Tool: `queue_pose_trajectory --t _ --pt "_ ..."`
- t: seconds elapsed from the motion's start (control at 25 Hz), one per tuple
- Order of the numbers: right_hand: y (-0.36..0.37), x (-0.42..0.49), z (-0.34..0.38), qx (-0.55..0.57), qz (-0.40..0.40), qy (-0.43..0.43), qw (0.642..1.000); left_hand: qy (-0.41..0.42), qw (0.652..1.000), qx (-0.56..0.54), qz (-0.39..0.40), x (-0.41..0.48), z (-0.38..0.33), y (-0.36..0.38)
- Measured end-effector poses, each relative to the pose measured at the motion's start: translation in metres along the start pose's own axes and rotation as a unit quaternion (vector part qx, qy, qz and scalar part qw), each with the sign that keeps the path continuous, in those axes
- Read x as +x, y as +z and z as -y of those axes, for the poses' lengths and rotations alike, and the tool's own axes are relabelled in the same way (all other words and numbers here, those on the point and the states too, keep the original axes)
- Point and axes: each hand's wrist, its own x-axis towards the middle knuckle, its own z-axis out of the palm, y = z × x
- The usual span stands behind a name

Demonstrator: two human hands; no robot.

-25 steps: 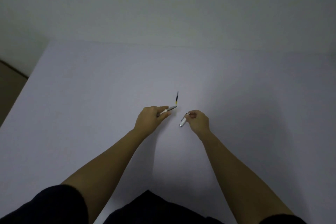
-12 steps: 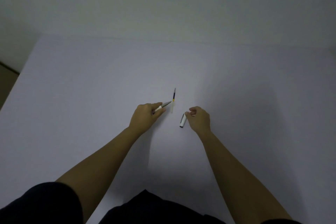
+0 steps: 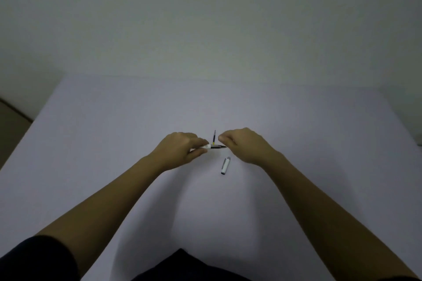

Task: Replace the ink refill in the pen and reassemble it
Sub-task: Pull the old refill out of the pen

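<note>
My left hand [image 3: 180, 149] grips a white pen body with a dark front section [image 3: 214, 146], held level and pointing right. My right hand [image 3: 245, 143] is beside the pen's tip, fingers curled, with the thumb and forefinger close to the tip; I cannot tell whether they touch it. A white pen cap [image 3: 225, 165] lies loose on the table below the hands. A thin dark ink refill with a yellow end [image 3: 214, 137] lies on the table just behind the pen.
The pale table [image 3: 114, 132] spreads wide on both sides. Its left edge drops to a brown floor [image 3: 11, 121]. A plain wall [image 3: 205, 18] stands behind the far edge.
My right hand has let go of the white cap, which now lies on the table, and moved up to the pen's tip. My left hand has turned the pen level.
</note>
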Motion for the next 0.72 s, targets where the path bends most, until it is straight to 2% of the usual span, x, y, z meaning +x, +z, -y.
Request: queue_pose_trajectory --t 0.08,0.16,0.2,0.28,0.36,0.4,0.48,0.6,0.72 --pt "-0.011 -0.007 0.006 -0.014 0.068 0.01 0.998 0.03 0.999 0.007 -0.042 -0.003 -0.009 -0.008" --pt "-0.02 -0.015 0.011 0.035 0.066 -0.001 0.997 0.034 0.997 -0.019 -0.062 -0.006 -0.015 -0.013" --pt "-0.022 -0.019 0.012 0.037 0.034 -0.016 0.999 0.025 0.997 -0.039 -0.067 -0.008 -0.017 -0.015" --pt "-0.021 -0.025 0.013 -0.062 -0.051 -0.065 0.995 0.004 0.995 -0.074 -0.071 -0.011 -0.02 -0.019" --pt "-0.015 -0.031 0.012 -0.181 -0.11 -0.12 0.97 -0.008 0.993 -0.096 -0.074 -0.011 -0.024 -0.022" --pt "-0.014 -0.034 0.011 -0.192 -0.127 -0.137 0.963 -0.008 0.992 -0.1 -0.074 -0.012 -0.027 -0.024" --pt "-0.017 -0.039 0.011 -0.151 -0.129 -0.145 0.969 0.015 0.994 -0.074 -0.085 -0.013 -0.032 -0.028" --pt "-0.028 -0.043 0.015 -0.05 -0.057 -0.105 0.992 0.046 0.992 -0.037 -0.112 -0.017 -0.04 -0.03" --pt "-0.034 -0.043 0.021 -0.044 -0.042 -0.099 0.993 0.058 0.991 -0.027 -0.12 -0.019 -0.046 -0.031"
